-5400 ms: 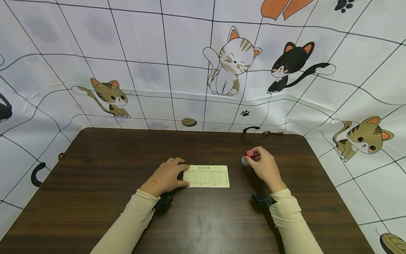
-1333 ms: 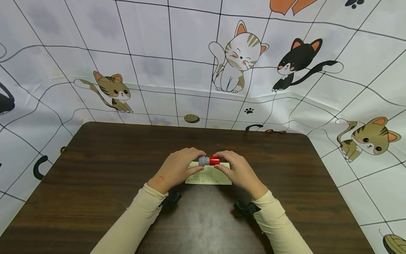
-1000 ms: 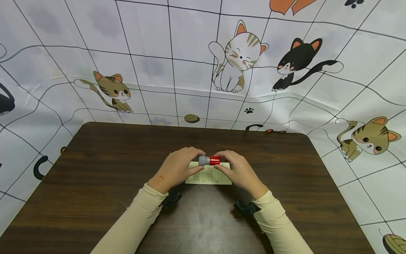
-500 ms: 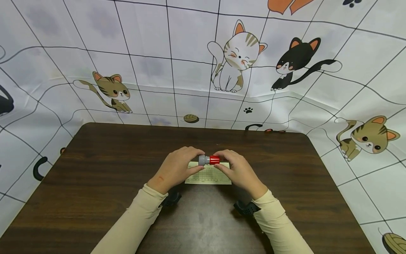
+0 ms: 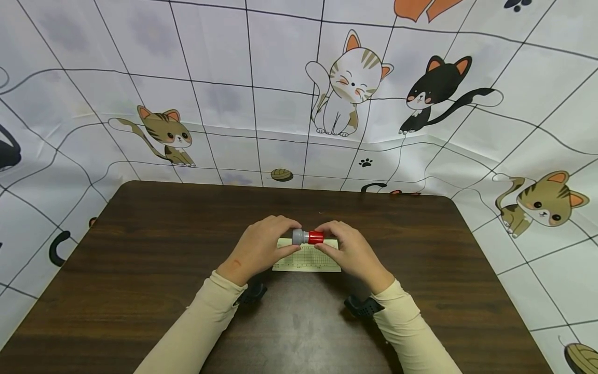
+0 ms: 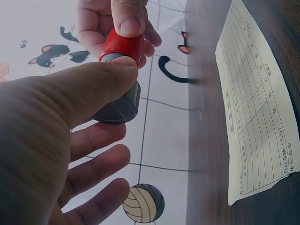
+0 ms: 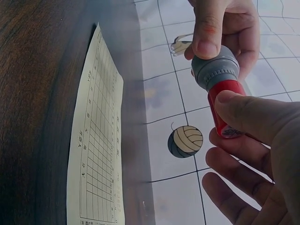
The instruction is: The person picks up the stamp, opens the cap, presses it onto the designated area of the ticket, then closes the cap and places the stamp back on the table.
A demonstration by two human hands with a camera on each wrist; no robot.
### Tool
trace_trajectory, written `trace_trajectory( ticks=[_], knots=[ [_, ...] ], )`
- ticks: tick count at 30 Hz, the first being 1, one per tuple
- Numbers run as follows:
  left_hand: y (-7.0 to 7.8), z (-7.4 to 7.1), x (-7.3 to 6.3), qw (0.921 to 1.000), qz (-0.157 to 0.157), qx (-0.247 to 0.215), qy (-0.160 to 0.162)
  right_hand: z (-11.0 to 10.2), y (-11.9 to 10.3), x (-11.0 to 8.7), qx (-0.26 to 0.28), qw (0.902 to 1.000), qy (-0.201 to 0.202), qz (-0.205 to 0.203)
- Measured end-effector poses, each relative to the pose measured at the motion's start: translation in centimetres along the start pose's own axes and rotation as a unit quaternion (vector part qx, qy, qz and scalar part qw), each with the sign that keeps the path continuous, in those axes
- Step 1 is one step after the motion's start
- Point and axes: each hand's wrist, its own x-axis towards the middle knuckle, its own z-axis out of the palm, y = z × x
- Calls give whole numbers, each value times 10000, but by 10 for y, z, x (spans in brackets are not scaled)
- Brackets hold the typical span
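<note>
A small stamp with a red body point(image 5: 316, 237) and a grey cap point(image 5: 298, 237) is held level above a pale yellow printed form point(image 5: 306, 261). My left hand point(image 5: 262, 243) pinches the grey cap between thumb and fingertips. From the other side, my right hand point(image 5: 351, 253) pinches the red body point(image 7: 226, 89); its lower fingers hang loose. In the right wrist view the grey cap point(image 7: 215, 69) still meets the red body, and a printed mark shows on the red end. The form point(image 6: 255, 98) lies flat on the table beneath, its upper part hidden by the hands and stamp.
The dark brown wooden table point(image 5: 163, 291) spreads around the form on all sides. Behind and beside it hangs a white gridded cloth point(image 5: 210, 104) with cartoon cats. Both wrists carry dark straps with cameras.
Since the oldest frame, my right hand has brought the stamp left from the table's right side, and my left hand has moved from the form to the cap. Over the last second almost nothing moves.
</note>
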Motion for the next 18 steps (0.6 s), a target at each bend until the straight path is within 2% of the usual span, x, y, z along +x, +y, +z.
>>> trace_trajectory(
  ticks=[18],
  knots=[
    [0,1,0,10000,-15,23,-82,0,-1,-1,-26,10000,-38,-71]
  ],
)
